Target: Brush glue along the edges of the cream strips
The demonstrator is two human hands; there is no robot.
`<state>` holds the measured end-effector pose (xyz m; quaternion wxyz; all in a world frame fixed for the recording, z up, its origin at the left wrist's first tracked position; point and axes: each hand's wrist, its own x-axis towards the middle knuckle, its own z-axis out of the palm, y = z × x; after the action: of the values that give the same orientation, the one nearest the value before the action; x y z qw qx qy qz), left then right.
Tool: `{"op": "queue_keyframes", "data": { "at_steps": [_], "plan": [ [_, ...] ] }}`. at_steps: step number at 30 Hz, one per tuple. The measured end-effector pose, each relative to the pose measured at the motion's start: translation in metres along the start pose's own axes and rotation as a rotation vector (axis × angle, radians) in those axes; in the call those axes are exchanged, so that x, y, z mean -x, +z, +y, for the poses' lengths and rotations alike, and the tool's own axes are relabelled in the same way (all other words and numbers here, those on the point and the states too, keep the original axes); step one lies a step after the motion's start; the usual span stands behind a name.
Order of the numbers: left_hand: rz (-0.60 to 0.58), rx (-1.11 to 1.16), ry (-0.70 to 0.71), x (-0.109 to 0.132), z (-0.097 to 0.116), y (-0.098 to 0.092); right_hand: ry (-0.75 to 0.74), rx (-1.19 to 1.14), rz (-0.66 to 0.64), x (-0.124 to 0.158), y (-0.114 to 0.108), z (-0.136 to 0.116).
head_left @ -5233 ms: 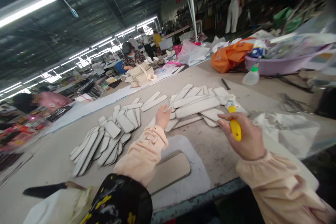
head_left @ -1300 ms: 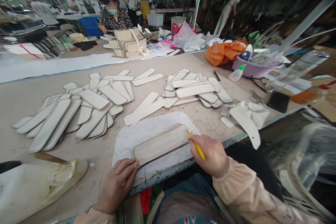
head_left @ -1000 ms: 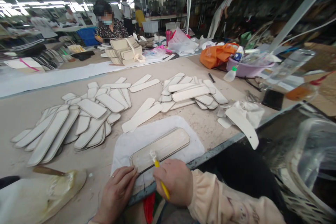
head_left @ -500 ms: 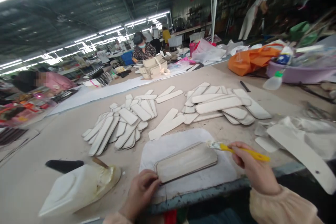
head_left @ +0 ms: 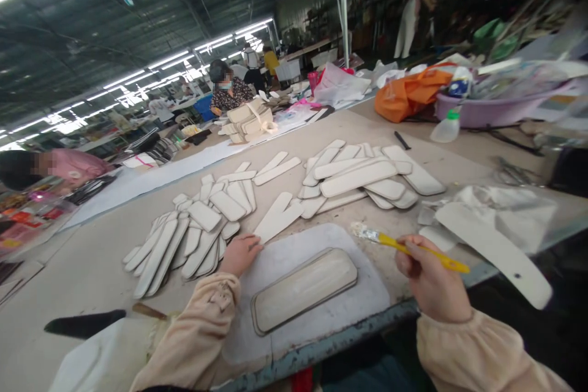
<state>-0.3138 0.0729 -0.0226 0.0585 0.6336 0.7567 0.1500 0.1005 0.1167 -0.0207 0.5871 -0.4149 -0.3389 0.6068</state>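
Note:
My right hand (head_left: 429,269) is closed around the yellow handle of a paintbrush (head_left: 404,246). Its whitish, coated bristles point left, above the table and clear of the strips. My left hand (head_left: 241,254) reaches forward, slightly bent fingers touching the lower end of a loose pale strip (head_left: 278,220); its thumb is hidden. Between my hands, a small stack of rounded flat strips (head_left: 305,291) lies on a white sheet (head_left: 321,236), the top one bearing a whitish smear. A white plastic container (head_left: 92,358) with a wooden stick (head_left: 149,310) sits partly behind my left sleeve.
Heaps of pale strips lie beyond the sheet, at left (head_left: 184,233) and right (head_left: 362,177). A long strip with a hole (head_left: 493,251) overhangs the table edge at right. Farther back are an orange bag (head_left: 404,95), a purple basin (head_left: 491,109) and co-workers (head_left: 229,95).
My left hand has left the stack's near-left corner and moved forward to the loose strip. The brush has come off the stack's top strip. The view has shifted right.

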Motion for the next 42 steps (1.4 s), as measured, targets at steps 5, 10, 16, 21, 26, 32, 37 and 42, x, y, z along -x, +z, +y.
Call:
{"op": "queue_keyframes", "data": {
  "at_steps": [5,10,16,21,26,32,37,42],
  "plan": [
    [-0.086,-0.029,0.065,-0.009,-0.001,-0.007,-0.034,0.057,-0.017,-0.002,-0.007,0.004],
    [-0.026,-0.036,0.078,-0.014,-0.001,-0.013,-0.065,0.079,-0.045,-0.003,-0.008,0.005],
    [0.209,-0.029,0.041,0.005,0.025,-0.048,-0.22,0.187,0.01,0.003,-0.003,-0.002],
    [0.137,0.116,0.248,0.067,0.086,-0.094,-0.245,0.16,-0.159,0.015,0.009,-0.003],
    [-0.163,0.3,0.433,0.126,0.122,-0.092,-0.155,0.14,-0.383,0.033,0.021,0.003],
    [-0.294,0.527,0.141,0.156,0.115,-0.054,-0.174,0.411,-0.315,0.044,0.021,0.014],
    [-0.346,0.954,-0.327,0.167,0.095,-0.028,-0.29,0.581,-0.221,0.04,0.02,0.024],
    [-0.121,0.943,-0.511,0.158,0.07,-0.013,-0.371,0.926,-0.329,0.038,0.026,0.034]
  ]
}}
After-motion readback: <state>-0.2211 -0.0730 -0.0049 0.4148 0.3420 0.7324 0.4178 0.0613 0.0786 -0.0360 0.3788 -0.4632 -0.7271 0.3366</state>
